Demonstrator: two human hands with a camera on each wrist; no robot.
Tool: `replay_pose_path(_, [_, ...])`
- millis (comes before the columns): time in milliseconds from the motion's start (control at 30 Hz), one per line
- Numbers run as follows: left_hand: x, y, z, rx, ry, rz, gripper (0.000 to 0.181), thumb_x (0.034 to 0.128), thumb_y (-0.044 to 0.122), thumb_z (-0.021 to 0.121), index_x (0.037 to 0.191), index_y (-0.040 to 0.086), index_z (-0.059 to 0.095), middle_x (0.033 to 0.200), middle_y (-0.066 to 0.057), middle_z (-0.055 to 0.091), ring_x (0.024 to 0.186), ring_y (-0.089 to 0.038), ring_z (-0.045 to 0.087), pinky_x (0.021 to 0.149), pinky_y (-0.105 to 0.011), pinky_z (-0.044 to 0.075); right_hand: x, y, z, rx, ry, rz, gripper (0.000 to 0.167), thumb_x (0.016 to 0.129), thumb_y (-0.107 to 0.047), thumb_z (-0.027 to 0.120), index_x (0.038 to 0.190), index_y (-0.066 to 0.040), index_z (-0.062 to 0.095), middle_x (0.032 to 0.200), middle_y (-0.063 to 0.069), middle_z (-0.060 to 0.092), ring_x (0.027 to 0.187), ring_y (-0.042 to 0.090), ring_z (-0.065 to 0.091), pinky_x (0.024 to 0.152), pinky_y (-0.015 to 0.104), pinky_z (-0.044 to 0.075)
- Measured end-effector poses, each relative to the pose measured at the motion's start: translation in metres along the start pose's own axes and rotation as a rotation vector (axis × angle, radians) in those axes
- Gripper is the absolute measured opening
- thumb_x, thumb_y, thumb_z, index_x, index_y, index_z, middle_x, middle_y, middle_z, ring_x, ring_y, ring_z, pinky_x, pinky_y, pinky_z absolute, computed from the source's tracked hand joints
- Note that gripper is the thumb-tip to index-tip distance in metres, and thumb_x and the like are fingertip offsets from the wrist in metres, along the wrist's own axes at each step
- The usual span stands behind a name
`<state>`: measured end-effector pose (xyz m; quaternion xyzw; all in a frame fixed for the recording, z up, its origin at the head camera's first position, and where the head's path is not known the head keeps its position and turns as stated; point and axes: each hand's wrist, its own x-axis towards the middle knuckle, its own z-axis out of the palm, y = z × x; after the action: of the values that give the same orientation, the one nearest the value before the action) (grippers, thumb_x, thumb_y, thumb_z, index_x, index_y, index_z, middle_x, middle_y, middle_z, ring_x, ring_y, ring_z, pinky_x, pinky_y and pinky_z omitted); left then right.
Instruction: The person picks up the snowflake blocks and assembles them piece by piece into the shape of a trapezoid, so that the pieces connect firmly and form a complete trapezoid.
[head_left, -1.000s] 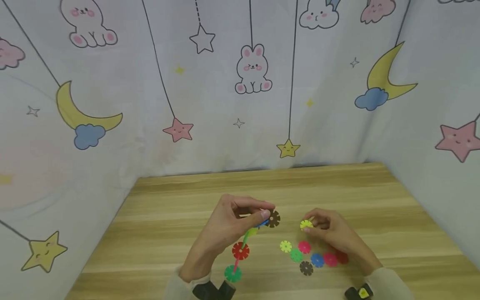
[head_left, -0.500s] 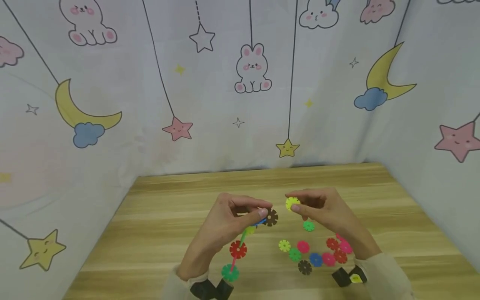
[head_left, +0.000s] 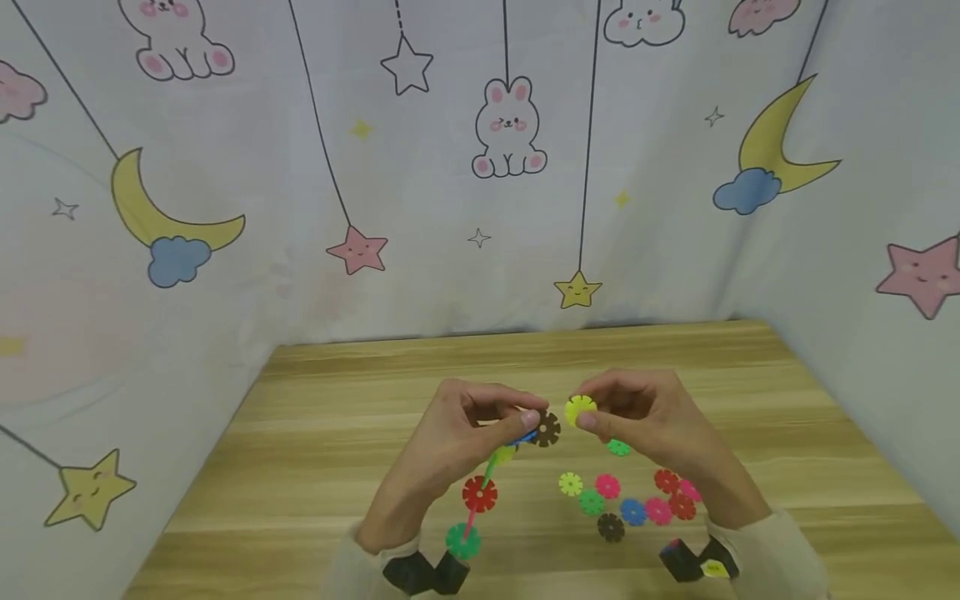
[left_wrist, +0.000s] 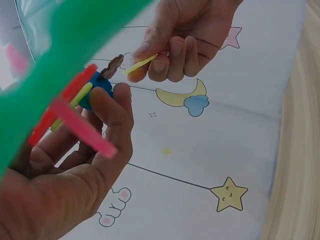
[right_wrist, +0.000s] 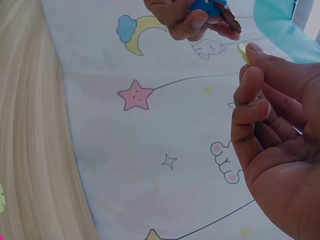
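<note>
My left hand (head_left: 468,446) pinches a blue notched disc (left_wrist: 95,92) between thumb and fingers. A brown disc (head_left: 548,429) is joined to it and points right. From the blue disc a chain of linked discs hangs down: yellow and green pieces, a red disc (head_left: 479,494), a pink one seen edge-on and a green disc (head_left: 462,542) at the bottom. Thumb and finger of my right hand (head_left: 648,417) pinch a yellow disc (head_left: 580,411), held just right of the brown disc. In the left wrist view a small gap separates the two.
Several loose discs lie on the wooden table (head_left: 337,400) below my right hand, among them a blue disc (head_left: 633,512), a brown disc (head_left: 611,527) and a light yellow disc (head_left: 570,483). A printed curtain (head_left: 420,192) stands behind the table.
My right hand has moved left and up with the yellow disc, from above the loose discs to near the brown disc. My left hand stays almost in place with the chain.
</note>
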<state>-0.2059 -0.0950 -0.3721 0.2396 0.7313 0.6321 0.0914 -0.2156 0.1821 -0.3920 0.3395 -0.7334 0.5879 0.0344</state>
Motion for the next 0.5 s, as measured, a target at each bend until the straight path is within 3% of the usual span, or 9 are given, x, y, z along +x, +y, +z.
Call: replay_pose_path(500, [0.0003,0.0009,0.0003,0.000,0.005,-0.009,0.019,0.1000,0.016,0.077,0.117,0.010,0.083,0.113,-0.011,0.084,0.095,-0.018,0.078,0.082,-0.031,0.063,0.0009,0.0013,0.0048,-0.030,-0.020,-0.031,0.029,0.094,0.010,0.074,0.114,-0.011,0.078,0.090,-0.007,0.076,0.067,0.013,0.064,0.059,0.028,0.058])
